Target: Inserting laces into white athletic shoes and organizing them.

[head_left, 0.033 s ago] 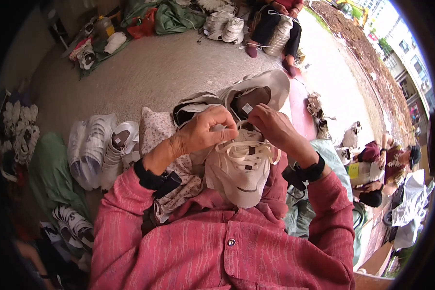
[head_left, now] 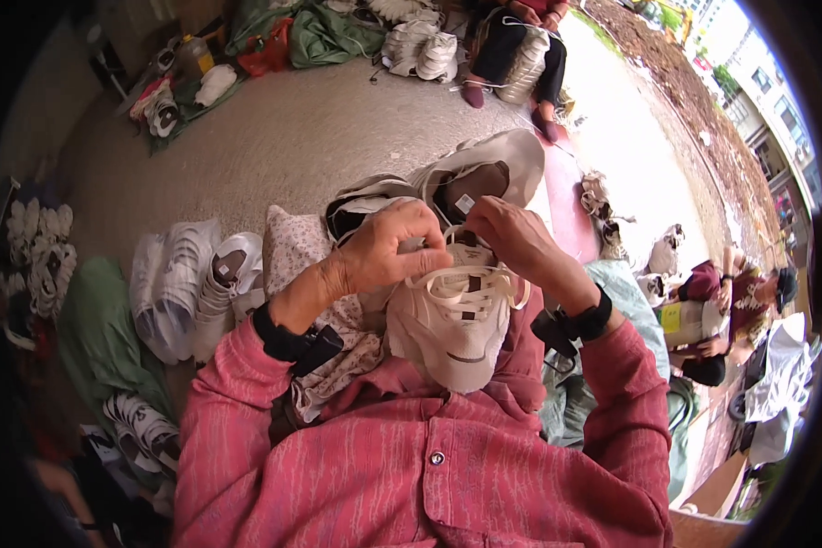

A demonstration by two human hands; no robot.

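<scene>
A cream sneaker point(head_left: 457, 338) rests on my lap with its toe pointing toward me. White shoelace point(head_left: 496, 285) is threaded across its front, and a loose loop stands up from it. Above the lacing, my left hand point(head_left: 397, 247) is closed, thumb and forefinger pinched on the lace. My right hand point(head_left: 521, 236) is closed too, its fingertips pinching the lace by the shoe's tongue; they partly hide what they grip. Just past my hands lie a shoe with a brown insole point(head_left: 475, 187) and another pale shoe with a dark opening point(head_left: 370, 203).
At my left are a floral cushion point(head_left: 292, 242), plastic-wrapped sneakers point(head_left: 169, 288) and a green sack point(head_left: 105, 315). Ahead, a seated person point(head_left: 521, 55) holds a bundle of stacked shoes. More people point(head_left: 740, 297) sit to the right among shoes and bags.
</scene>
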